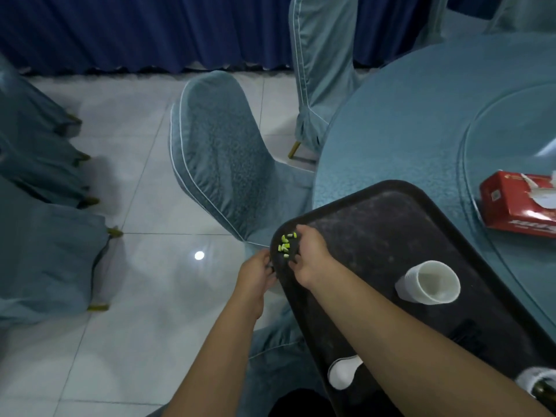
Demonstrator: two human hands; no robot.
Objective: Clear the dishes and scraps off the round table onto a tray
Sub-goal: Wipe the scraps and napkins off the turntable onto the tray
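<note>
Forearms enter from bottom centre, both reaching to the near-left corner of the tray (391, 212). Far L: covered chairs (45, 251) on a pale tiled floor (144, 139), w/ a blue curtain (150, 31) behind. Centre-L: one teal-covered chair (222, 164), standing just beside the round table (421, 115). Left hand (258, 272): fingers curled round the tray's corner rim, gripping it from outside. Green scraps (285, 245): small heap lying on the tray, inside that same corner. Right hand (310, 254): over the tray, fingers bent down beside the scraps; cannot tell whether it pinches any. The dark tray lies partly on the table edge, its L corner overhanging. On it: white spoon (343, 376) near the front rim, white cup (427, 285) tipped on its side approx. mid-tray. R: glass turntable (511, 139) on the teal cloth, w/ a red tissue box (517, 203) on its rim.
</note>
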